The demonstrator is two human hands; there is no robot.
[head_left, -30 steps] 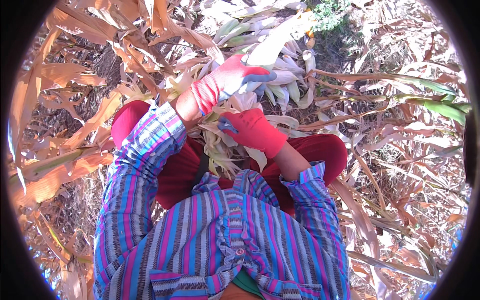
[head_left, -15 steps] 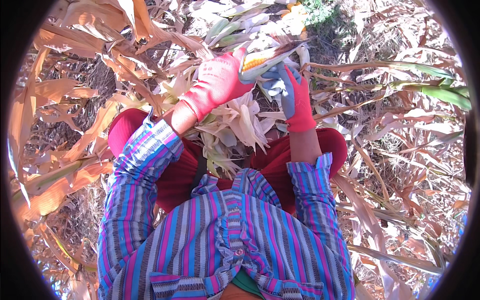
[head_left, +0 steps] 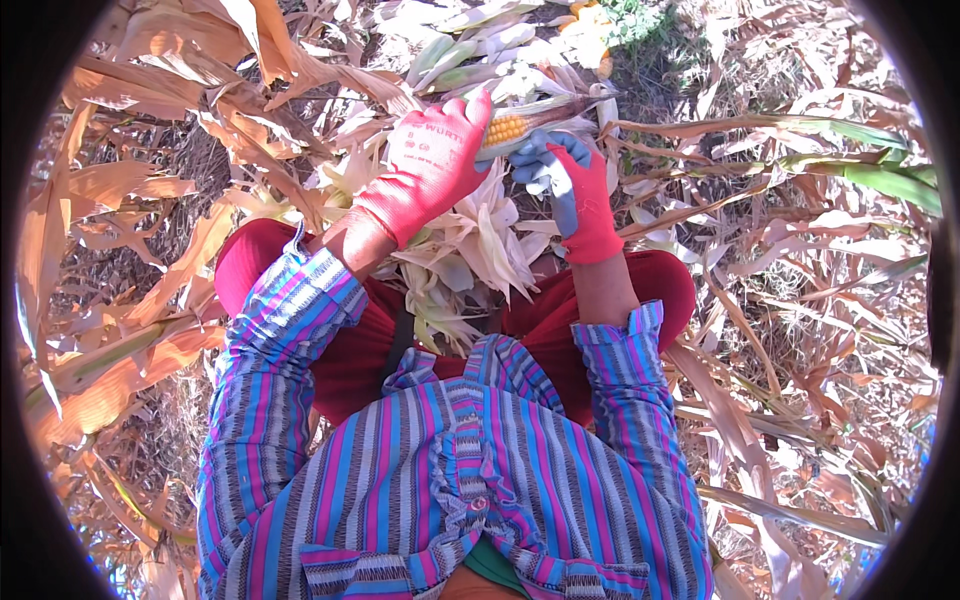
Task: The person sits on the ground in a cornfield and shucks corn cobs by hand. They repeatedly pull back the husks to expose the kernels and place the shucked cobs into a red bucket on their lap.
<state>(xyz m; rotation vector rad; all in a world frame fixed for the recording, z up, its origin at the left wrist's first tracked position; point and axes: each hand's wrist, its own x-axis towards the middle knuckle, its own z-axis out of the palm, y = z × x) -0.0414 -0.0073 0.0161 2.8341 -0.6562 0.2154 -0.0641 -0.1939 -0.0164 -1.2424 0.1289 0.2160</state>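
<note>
My left hand (head_left: 428,165), in a red knit glove, is closed around the base of an ear of corn (head_left: 507,129). A strip of yellow kernels shows between pale husk leaves, and dark dry silk (head_left: 583,102) trails from the tip toward the right. My right hand (head_left: 572,190), in a red glove with a grey-blue coated palm, is at the ear's lower right side. Its fingers curl against the husk edge there; what lies under the fingertips is partly hidden. Peeled pale husks (head_left: 480,245) lie between my legs below the hands.
Beyond the hands is a heap of husks (head_left: 480,55), with bare yellow ears (head_left: 588,30) behind it. Dry brown corn leaves (head_left: 130,190) crowd the left. Long stalks with a green leaf (head_left: 890,185) reach in from the right, by a green weed (head_left: 640,20).
The ear has shifted slightly and turned, so its kernels appear as a narrower strip. My right hand has moved a little down and left, with its fingers curled more tightly.
</note>
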